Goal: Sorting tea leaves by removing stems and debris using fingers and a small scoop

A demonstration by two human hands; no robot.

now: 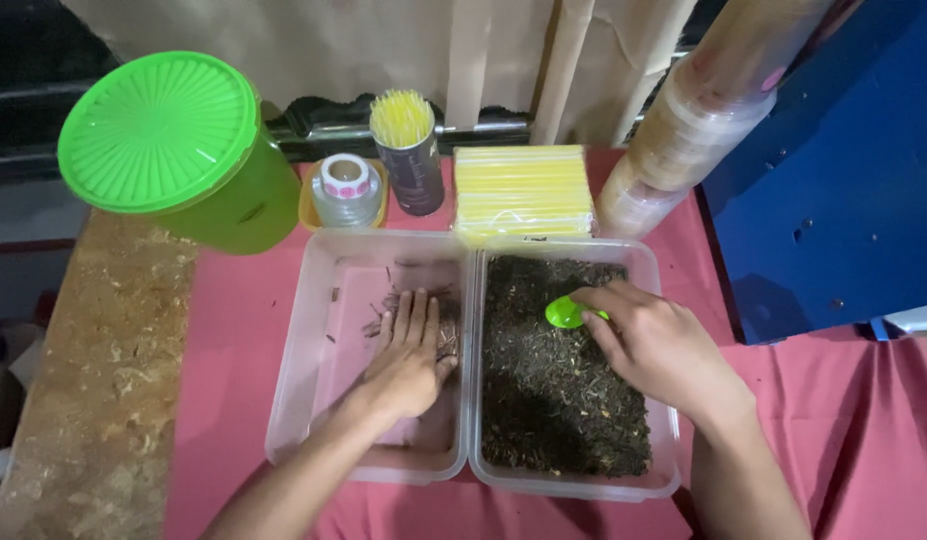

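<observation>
Right at the middle of the scene, a small bright green scoop (564, 312) sits over the dark, crumbly dried leaf matter (559, 370) that nearly fills the right clear plastic tub (574, 487); only its rounded bowl shows, glossy against the dull brown-black flakes. The right hand (652, 345) holds it, fingers curled narrowly around the handle so that the handle itself is hidden. The left hand (409, 355) lies flat, palm down, with fingers straight and close together, inside the left clear plastic tub (294, 380), touching a thin scatter of dark bits (384, 300) near the wall shared with the other tub; it grips nothing. The two tubs stand side by side, touching, on a red cloth (234, 340). Behind them stand a pack of yellow straws (522, 192), a dark cup of yellow straws (409, 160) and a roll of stickers (346, 190) in a yellow dish. A green bucket with a ribbed lid (169, 140) stands at the far left, partly on a worn wooden surface (94, 380). A stack of clear cups in a sleeve (699, 120) leans in from the upper right, its top cut off by the frame, beside a blue metal panel (834, 170). The person's forearms leave the picture at the bottom edge.
</observation>
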